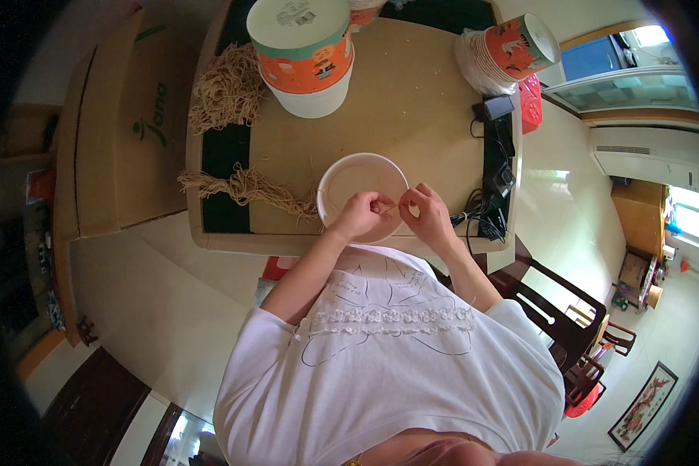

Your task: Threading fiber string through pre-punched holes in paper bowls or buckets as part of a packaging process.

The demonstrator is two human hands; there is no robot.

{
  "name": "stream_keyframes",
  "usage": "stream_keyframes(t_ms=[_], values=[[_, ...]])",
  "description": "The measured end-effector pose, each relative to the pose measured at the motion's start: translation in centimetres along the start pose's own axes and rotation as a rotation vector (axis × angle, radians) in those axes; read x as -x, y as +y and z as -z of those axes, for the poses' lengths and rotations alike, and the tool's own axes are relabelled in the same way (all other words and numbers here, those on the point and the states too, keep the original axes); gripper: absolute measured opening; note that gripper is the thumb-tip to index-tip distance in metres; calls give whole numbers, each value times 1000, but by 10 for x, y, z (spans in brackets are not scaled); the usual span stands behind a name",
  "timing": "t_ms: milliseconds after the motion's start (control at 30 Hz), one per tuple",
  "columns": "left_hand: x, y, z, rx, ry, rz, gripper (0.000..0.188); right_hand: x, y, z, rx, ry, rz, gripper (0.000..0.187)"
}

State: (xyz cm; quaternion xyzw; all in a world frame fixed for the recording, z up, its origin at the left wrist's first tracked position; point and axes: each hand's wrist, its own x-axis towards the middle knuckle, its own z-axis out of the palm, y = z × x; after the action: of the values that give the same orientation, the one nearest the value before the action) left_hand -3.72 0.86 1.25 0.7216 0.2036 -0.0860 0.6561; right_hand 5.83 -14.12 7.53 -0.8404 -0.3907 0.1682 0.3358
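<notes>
A white paper tub (365, 158) stands near the front edge of the table, its mouth facing up. Over the near part of its mouth, my left hand (357, 216) is closed in a pinch on a thin tan string (391, 206). My right hand (429, 219), at the tub's right rim, pinches the same string, which spans the short gap between my fingertips. A bundle of tan string (248, 186) lies to the left, its strands reaching the tub's left side. What my curled fingers cover is hidden.
A bigger tangle of string (229, 89) lies at the far left. Nested orange-and-green tubs (307, 58) stand upside down beside it. Another stack of tubs (512, 50) lies at the far right. Black cables and adapters (499, 182) line the table's right edge; a large carton (136, 132) stands left.
</notes>
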Motion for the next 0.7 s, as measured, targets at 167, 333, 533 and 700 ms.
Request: stream_keyframes(t_ms=[167,333,533,700], values=[[-3,2,-3,111,-23,57,16,0,-1,1,26,-26,-4,7],[-3,2,-3,166,-23,55,12,1,0,1,26,-33,6,7],[-4,-3,-4,198,-22,21,13,2,-3,0,13,-11,-24,6],[-3,-6,-4,223,-27,61,13,2,-1,1,36,-23,-21,13]])
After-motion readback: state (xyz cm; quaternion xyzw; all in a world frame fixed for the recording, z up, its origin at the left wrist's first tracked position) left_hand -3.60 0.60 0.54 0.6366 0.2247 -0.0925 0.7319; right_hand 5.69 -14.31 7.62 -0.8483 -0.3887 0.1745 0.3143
